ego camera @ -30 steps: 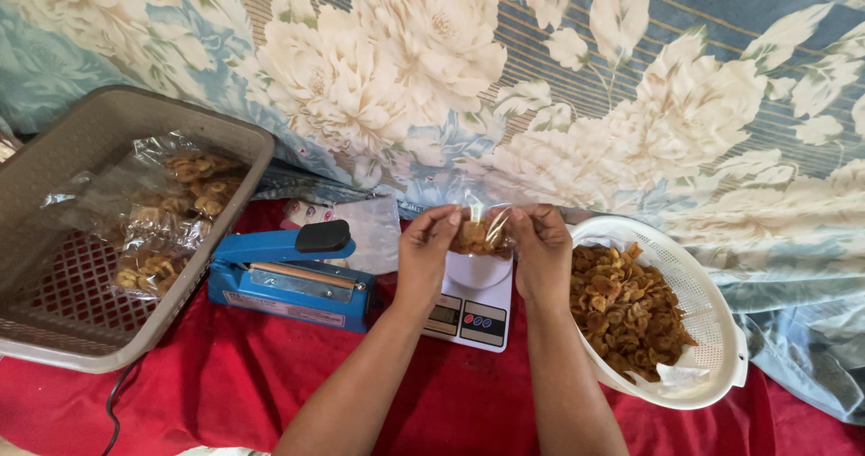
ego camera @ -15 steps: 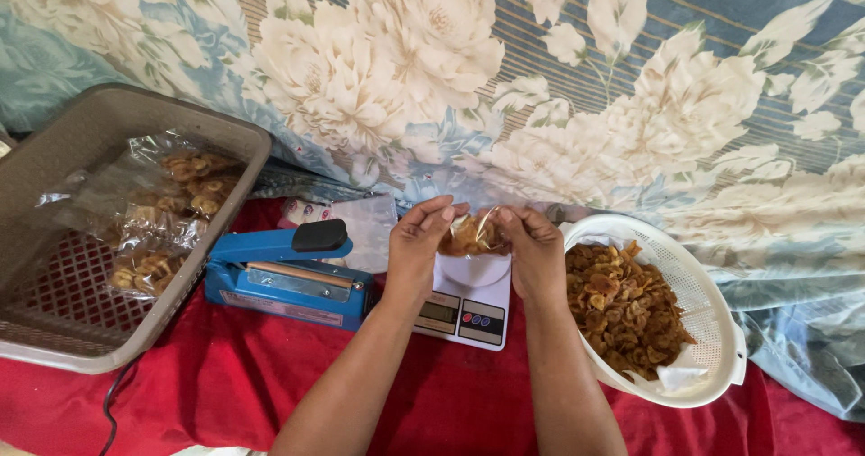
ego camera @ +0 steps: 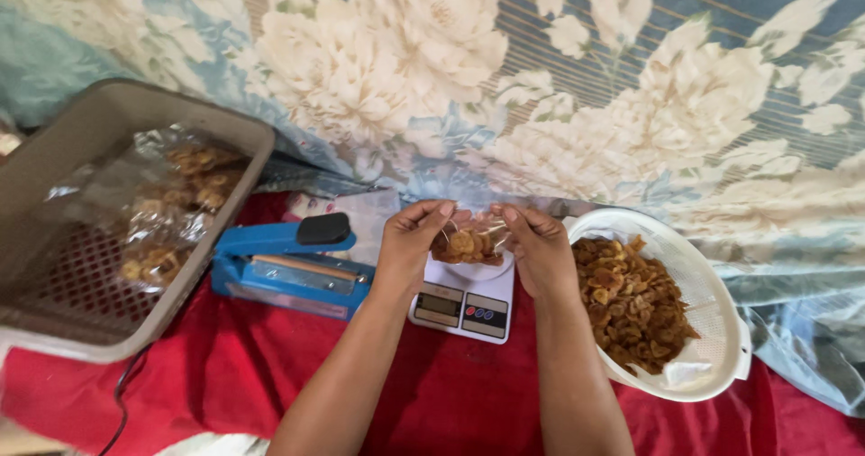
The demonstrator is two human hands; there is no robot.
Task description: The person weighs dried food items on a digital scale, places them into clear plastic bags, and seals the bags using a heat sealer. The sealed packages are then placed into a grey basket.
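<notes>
— Where's the bag right now?

— I see the small clear bag of fried chips held just above the white kitchen scale, which sits on the red cloth between the blue heat sealer and the white colander of chips.

— And the hands?

— My left hand and right hand each pinch the bag's top edge, one at either side. Fingers are closed narrow on the film, thumb against forefinger, nothing else in them.

— How do you reckon it handles?

— Light, I'd judge, and floppy. The film is thin and probably slick, so it sags under the chips. The chips look brittle; squeezing the belly of the bag would likely crush them. I'd keep hold at the top edge, where it's only plastic.

— Anything else close by?

— A brown basket at the left with filled bags in it, well apart from the hands.
</notes>
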